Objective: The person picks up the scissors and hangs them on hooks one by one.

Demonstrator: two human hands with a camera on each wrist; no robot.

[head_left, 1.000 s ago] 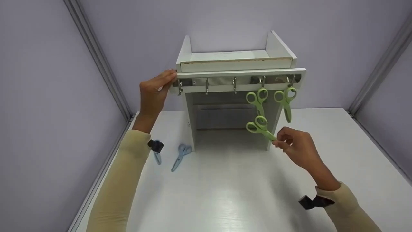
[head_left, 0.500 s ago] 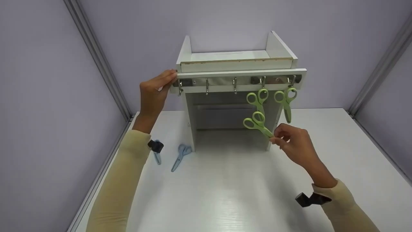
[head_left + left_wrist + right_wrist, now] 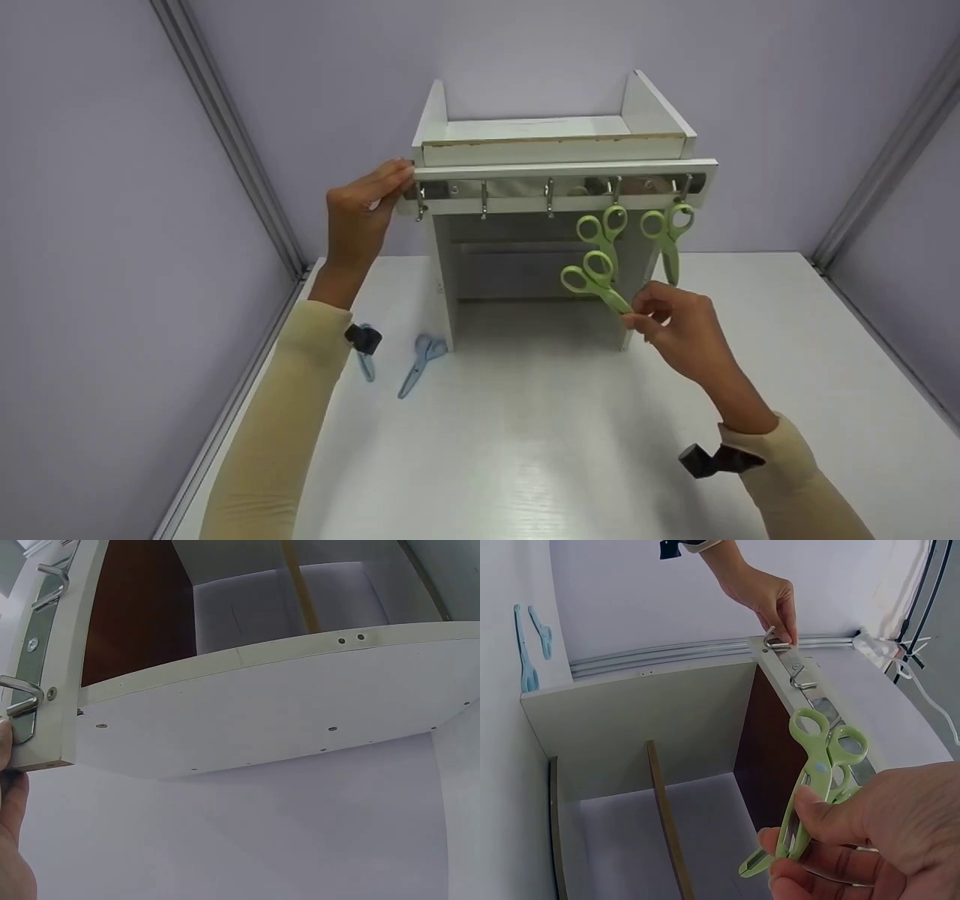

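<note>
Right hand (image 3: 679, 330) pinches green scissors (image 3: 595, 282) by the blade end, handle loops raised toward the hook rail (image 3: 559, 187) of the white shelf unit (image 3: 555, 139) at the table's (image 3: 525, 450) far edge. Left hand (image 3: 360, 214) rests on the rail's left end, fingers fairly straight, gripping nothing; it appears to steady the unit. Two further green scissors (image 3: 604, 229) (image 3: 667, 232) hang from the two rightmost hooks. The three hooks to their left are free. Two blue scissors (image 3: 421, 364) lie near the table's left edge.

Assessment: to hang the pair well, present one loop squarely to the middle hook (image 3: 550, 199), tilt the loop over the tip, then lower before releasing. Keep clear of the adjacent hanging pair.
</note>
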